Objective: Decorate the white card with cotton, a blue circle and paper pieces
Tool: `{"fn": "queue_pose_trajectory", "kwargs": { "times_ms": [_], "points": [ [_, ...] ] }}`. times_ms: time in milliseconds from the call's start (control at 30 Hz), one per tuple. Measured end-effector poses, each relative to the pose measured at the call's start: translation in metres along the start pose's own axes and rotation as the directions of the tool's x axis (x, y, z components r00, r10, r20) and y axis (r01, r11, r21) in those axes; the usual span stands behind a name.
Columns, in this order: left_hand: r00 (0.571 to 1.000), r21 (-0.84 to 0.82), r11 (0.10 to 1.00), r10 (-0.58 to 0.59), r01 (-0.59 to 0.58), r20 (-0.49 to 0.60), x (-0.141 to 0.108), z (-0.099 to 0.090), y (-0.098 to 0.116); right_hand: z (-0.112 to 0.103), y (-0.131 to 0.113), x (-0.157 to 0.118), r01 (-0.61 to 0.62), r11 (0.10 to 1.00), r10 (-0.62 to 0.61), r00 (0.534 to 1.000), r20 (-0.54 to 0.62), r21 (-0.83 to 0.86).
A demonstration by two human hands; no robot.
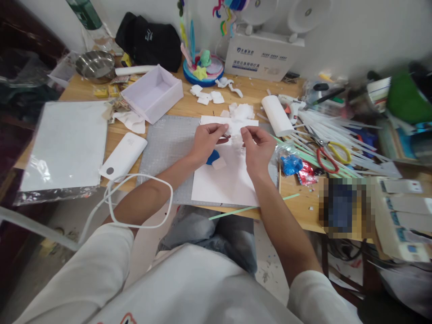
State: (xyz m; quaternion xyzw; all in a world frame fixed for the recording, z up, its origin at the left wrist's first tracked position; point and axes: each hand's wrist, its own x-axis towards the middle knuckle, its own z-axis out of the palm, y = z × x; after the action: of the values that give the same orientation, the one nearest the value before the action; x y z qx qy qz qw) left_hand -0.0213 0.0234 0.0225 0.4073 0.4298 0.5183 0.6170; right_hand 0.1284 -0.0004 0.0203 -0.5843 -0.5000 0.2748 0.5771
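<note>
Above a sheet of white paper (232,184), my left hand (209,140) and my right hand (258,146) face each other with fingertips pinched. Between them is a thin, wispy white piece of tissue (234,130), hard to make out against the paper. Below my left hand, a blue round piece (212,157) lies partly under a small pale square (219,163). Just beyond my fingers sits a loose pile of white tissue pieces (242,111). The paper rests on a grey cutting mat (162,144).
A white tissue roll (277,115), a glue gun (293,107), scissors (327,157) and many white sticks (337,130) crowd the right. To the left are a power bank (124,155) with a cable, and a lilac box (153,94). A green strip (253,208) crosses the front edge.
</note>
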Motion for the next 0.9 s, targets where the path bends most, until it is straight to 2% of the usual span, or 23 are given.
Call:
{"fn": "queue_pose_trajectory", "kwargs": {
  "times_ms": [100,200,333,433,500,600,733,800,900],
  "points": [
    [1.0,0.0,1.0,-0.005,0.005,-0.02,0.002,-0.001,0.001,-0.005,0.008,0.029,0.029,0.998,-0.031,0.999,-0.026,-0.054],
    [1.0,0.007,1.0,-0.008,0.008,-0.025,0.002,-0.002,0.003,-0.003,0.014,0.071,0.104,0.971,-0.105,0.994,0.009,-0.215],
    [1.0,-0.008,1.0,-0.011,0.011,-0.024,0.001,-0.002,0.004,0.012,0.023,0.119,0.078,0.906,-0.027,0.991,0.128,-0.417],
    [0.999,-0.034,0.999,-0.019,0.018,-0.027,0.002,-0.004,0.002,0.021,0.032,0.139,0.039,0.855,0.035,0.991,0.133,-0.517],
    [1.0,-0.048,0.999,-0.013,0.012,-0.021,0.003,-0.005,0.001,0.022,0.035,0.143,0.055,0.848,0.005,0.994,0.111,-0.528],
    [1.0,-0.046,0.999,-0.002,0.001,-0.016,0.003,-0.005,0.0,0.016,0.027,0.131,0.102,0.862,-0.08,0.995,0.066,-0.497],
    [1.0,-0.011,1.0,-0.019,0.018,-0.025,0.002,-0.004,0.003,0.003,-0.001,0.079,0.226,0.886,-0.198,0.974,0.11,-0.405],
    [0.999,0.004,1.0,-0.019,0.019,-0.027,0.001,-0.003,0.004,-0.002,-0.013,0.046,0.363,0.877,-0.311,0.928,0.203,-0.314],
    [1.0,0.01,1.0,0.003,-0.003,-0.002,0.001,-0.003,0.003,-0.004,-0.02,0.01,0.531,0.79,-0.457,0.843,0.285,-0.306]
  ]
}}
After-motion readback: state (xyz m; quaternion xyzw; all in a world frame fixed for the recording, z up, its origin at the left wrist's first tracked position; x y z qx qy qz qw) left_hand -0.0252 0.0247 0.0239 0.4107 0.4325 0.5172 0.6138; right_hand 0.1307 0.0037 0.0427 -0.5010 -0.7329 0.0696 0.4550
